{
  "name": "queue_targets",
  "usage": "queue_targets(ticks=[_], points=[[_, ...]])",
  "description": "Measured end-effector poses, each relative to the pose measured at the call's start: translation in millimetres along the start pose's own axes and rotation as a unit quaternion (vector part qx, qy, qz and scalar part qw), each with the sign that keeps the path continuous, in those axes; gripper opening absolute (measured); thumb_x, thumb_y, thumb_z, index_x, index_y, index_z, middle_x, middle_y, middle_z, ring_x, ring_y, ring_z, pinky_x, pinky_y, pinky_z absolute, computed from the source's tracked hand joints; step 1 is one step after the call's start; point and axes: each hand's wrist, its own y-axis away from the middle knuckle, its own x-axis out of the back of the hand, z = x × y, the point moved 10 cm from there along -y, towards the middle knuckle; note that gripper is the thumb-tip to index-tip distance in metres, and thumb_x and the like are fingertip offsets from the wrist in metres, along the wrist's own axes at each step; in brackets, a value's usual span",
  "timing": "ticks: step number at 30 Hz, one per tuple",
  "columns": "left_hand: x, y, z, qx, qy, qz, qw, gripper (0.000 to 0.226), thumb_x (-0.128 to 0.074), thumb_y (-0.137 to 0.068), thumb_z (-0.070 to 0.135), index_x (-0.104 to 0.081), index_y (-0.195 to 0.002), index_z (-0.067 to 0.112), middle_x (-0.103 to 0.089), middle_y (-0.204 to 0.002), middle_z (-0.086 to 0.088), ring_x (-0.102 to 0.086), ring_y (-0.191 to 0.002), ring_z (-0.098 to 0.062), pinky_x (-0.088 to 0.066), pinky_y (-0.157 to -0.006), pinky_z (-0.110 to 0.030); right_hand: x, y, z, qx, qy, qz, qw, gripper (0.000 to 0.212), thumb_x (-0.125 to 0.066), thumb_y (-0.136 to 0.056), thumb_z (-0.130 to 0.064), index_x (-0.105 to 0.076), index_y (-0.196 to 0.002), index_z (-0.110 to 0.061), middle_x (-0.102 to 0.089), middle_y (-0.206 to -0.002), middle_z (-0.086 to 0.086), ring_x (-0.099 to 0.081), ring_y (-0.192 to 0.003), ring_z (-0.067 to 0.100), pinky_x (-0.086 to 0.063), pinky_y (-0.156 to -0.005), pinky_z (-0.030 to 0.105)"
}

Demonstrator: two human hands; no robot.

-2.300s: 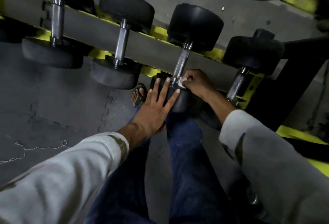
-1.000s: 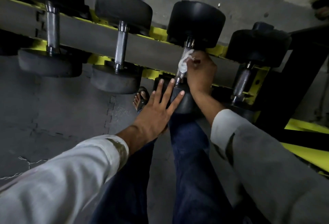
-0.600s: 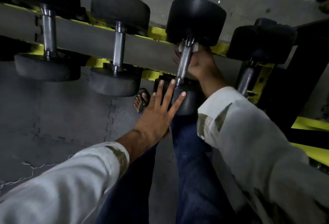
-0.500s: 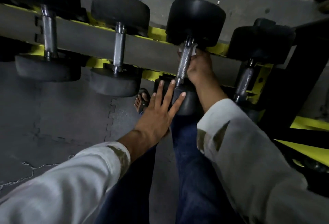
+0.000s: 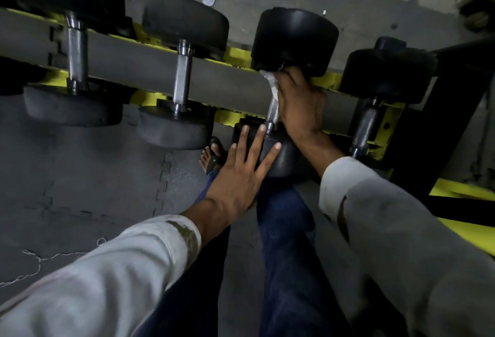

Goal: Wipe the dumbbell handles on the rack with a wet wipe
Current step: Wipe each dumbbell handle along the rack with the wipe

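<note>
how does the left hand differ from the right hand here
The left hand lies flat with spread fingers on the near dumbbell head; the right hand curls around the handle. The left hand is empty, while the right hand presses a white wipe. Both touch the same dumbbell.

My right hand (image 5: 300,103) is closed around the third dumbbell handle (image 5: 272,111) with a white wipe (image 5: 270,82), jammed against the far weight head (image 5: 294,36). My left hand (image 5: 241,178) lies flat on the near weight head (image 5: 278,160), fingers spread. Only a short stretch of handle between them is free. To the left, the bare second handle (image 5: 182,76) is reachable between its heads. The rack rail (image 5: 134,60) blocks passage beneath.
</note>
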Motion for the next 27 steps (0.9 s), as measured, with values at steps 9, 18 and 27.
queue_targets(ticks=[9, 18, 27], points=[[17.1, 4.9, -0.1, -0.013, 0.016, 0.000, 1.000, 0.091, -0.045, -0.105, 0.027, 0.029, -0.158, 0.015, 0.033, -0.161, -0.028, 0.019, -0.151, -0.052, -0.013, -0.124, -0.056, -7.6, 37.3, -35.9, 0.200, -0.074, -0.251, 0.944, 0.015, -0.053, -0.095, -0.024, -0.067, -0.094, -0.025, -0.066, -0.100, -0.003, -0.066, -0.090, 0.024, -0.052, -0.071, 0.033], [36.1, -0.3, 32.7, -0.094, -0.006, 0.070, 0.993, 0.098, -0.062, -0.093, 0.025, 0.004, -0.163, 0.005, 0.017, -0.167, -0.027, 0.014, -0.156, -0.042, -0.004, -0.128, -0.052, 28.9, 79.1, 69.8, 0.002, -0.208, -0.176, 0.962, 0.021, -0.057, -0.090, -0.019, -0.073, -0.102, -0.012, -0.068, -0.097, 0.011, -0.064, -0.092, 0.031, -0.050, -0.080, 0.040], [41.3, -34.6, 148.0, -0.160, 0.045, 0.033, 0.986, 0.106, -0.072, -0.087, 0.039, -0.006, -0.164, 0.008, 0.008, -0.169, -0.025, 0.007, -0.157, -0.041, -0.006, -0.128, -0.052, 63.5, 91.0, 160.5, 0.036, -0.136, -0.164, 0.976, 0.027, -0.058, -0.086, -0.003, -0.069, -0.110, -0.009, -0.058, -0.112, 0.010, -0.061, -0.099, 0.029, -0.053, -0.079, 0.039]])
